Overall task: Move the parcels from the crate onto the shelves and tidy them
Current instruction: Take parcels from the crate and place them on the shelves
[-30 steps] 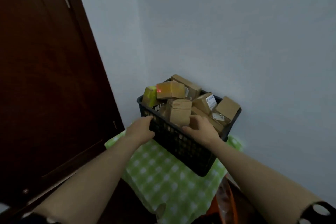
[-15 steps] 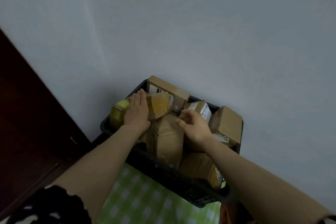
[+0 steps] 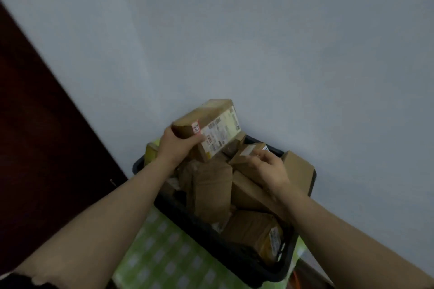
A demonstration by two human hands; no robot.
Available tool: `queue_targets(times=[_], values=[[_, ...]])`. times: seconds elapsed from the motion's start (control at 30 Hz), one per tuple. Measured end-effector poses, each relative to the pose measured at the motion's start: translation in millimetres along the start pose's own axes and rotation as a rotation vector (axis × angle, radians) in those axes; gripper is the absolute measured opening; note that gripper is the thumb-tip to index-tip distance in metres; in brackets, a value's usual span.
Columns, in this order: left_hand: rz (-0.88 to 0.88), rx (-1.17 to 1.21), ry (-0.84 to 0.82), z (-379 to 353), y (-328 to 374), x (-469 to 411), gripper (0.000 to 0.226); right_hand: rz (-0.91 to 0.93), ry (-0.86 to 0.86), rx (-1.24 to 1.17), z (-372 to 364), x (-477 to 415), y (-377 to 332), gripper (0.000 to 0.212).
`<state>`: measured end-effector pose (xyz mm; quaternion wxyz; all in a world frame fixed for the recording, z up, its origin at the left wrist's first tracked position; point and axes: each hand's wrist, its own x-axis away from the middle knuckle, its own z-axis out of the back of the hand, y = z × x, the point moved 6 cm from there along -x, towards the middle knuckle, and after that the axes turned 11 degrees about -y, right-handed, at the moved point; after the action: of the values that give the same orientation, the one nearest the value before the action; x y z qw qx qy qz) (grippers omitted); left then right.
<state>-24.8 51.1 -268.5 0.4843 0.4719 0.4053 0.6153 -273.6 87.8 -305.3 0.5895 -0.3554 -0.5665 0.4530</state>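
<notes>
The left hand [image 3: 178, 146] gripped the labelled parcel [image 3: 212, 124] at its near-left end, long axis pointing far-right (above the crate [image 3: 206, 230]). The right hand [image 3: 270, 170] curled over a small parcel [image 3: 246, 152]; grip unclear.

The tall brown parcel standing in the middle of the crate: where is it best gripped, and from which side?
Take the grip across the upper end of the tall brown parcel, coming down from above. It stands on end, packed between other parcels and the crate wall, so only its top is free.
</notes>
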Motion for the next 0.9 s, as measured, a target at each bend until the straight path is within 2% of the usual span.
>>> queue_targets(times=[0.07,0.13,0.3,0.4,0.5,0.6,0.63,0.73,0.83,0.9], values=[[0.122,0.343,-0.075,-9,-1,34,0.046,-0.039,-0.096,-0.273,2,8,-6,0.042],[0.185,0.392,-0.093,-17,3,75,0.034,-0.053,-0.228,-0.382,-1,23,-17,0.048],[0.242,0.454,-0.084,-29,10,154,0.027,0.027,-0.510,-0.487,-13,66,-40,0.059],[0.231,0.506,-0.068,-27,14,190,0.023,0.080,-0.613,-0.489,-23,86,-51,0.061],[0.227,0.501,-0.118,-19,15,222,0.036,0.119,-0.622,-0.472,-34,104,-60,0.054],[0.219,0.492,-0.090,-5,17,249,0.055,0.161,-0.572,-0.465,-43,122,-71,0.019],[0.203,0.504,-0.068,0,18,257,0.055,0.156,-0.565,-0.492,-47,129,-76,0.012],[0.153,0.497,-0.032,11,21,281,0.039,0.127,-0.600,-0.588,-67,148,-85,0.015],[0.105,0.510,0.001,20,23,300,0.037,0.100,-0.657,-0.627,-90,166,-86,0.021],[0.061,0.535,0.047,30,25,309,0.033,0.092,-0.687,-0.596,-100,174,-83,0.017]])
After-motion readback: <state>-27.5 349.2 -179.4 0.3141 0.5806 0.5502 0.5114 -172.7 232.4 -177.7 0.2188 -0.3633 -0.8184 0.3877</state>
